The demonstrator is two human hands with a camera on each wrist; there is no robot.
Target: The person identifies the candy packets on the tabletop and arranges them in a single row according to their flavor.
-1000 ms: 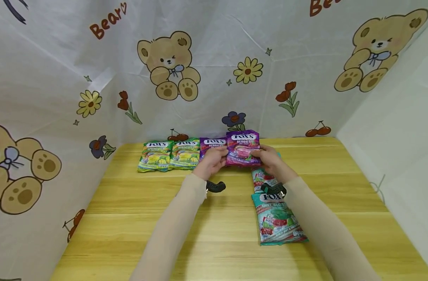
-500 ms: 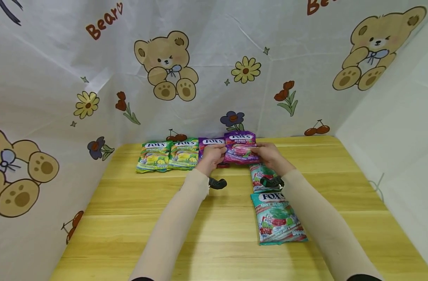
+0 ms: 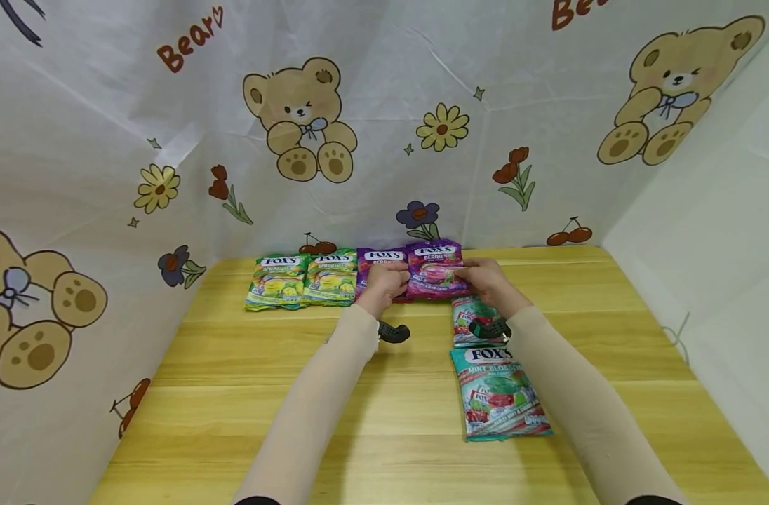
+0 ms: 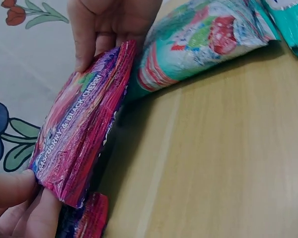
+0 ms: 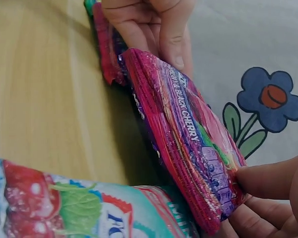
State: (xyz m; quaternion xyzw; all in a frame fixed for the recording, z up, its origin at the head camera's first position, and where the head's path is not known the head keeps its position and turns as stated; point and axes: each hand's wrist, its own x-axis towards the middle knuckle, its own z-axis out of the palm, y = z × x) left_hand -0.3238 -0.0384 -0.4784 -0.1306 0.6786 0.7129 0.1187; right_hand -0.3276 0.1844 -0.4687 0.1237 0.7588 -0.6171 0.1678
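Note:
A purple Fox's Berries candy bag point(image 3: 433, 272) is held between both hands near the back of the table. My left hand point(image 3: 386, 284) pinches its left edge, thumb on top and fingers beneath, as the left wrist view shows. The right hand point(image 3: 490, 284) grips the opposite edge the same way, with the thumb point(image 5: 268, 178) on the printed face. In the wrist views the bag looks tilted, its near edge raised off the wood. Just left of it lies another purple bag point(image 3: 367, 270), partly hidden behind my left hand.
Two green-yellow candy bags, one at far left point(image 3: 278, 282) and one beside it point(image 3: 330, 280), continue the row leftward. Two teal Mint Blossom bags, a far one point(image 3: 469, 326) and a near one point(image 3: 501, 396), lie by the right forearm. A bear-print cloth point(image 3: 372, 203) hangs behind the table.
The held purple bag shifts slightly left, then a little right again, and sinks slightly toward the table. Both hands keep their hold on it. The other bags stay put.

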